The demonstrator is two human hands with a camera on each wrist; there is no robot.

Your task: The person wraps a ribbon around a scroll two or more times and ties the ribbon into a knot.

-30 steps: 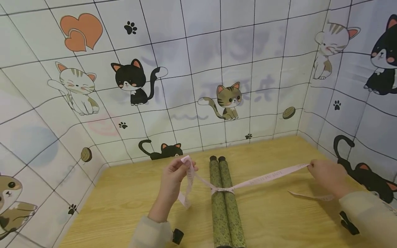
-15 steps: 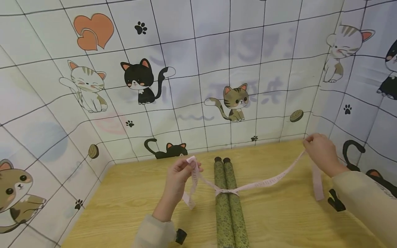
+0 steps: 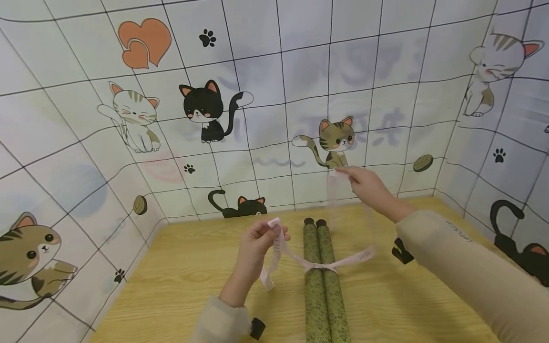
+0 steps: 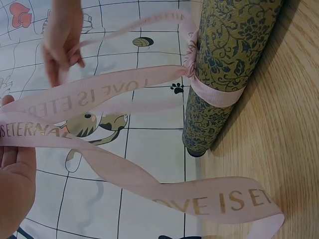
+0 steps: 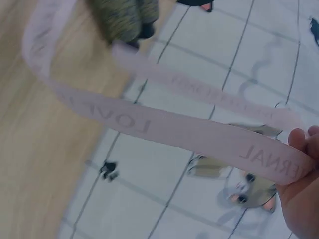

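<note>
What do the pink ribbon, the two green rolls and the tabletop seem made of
The pink ribbon looks like woven fabric, fairly matte, perhaps grosgrain: fine ribs show and it drapes softly. The green rolls look covered in matte fabric or textured paper, from the grainy, floral-patterned surface. The tabletop looks like smooth wood or wood-effect laminate, given its grain.

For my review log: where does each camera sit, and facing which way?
Head: head-worn, facing down and forward at green rolls; left hand, right hand and sleeves show.
Left wrist: on that wrist, facing the ribbon; both hands show.
Right wrist: on that wrist, facing ribbon and wall; right hand shows.
Both wrist views share the ribbon.
</note>
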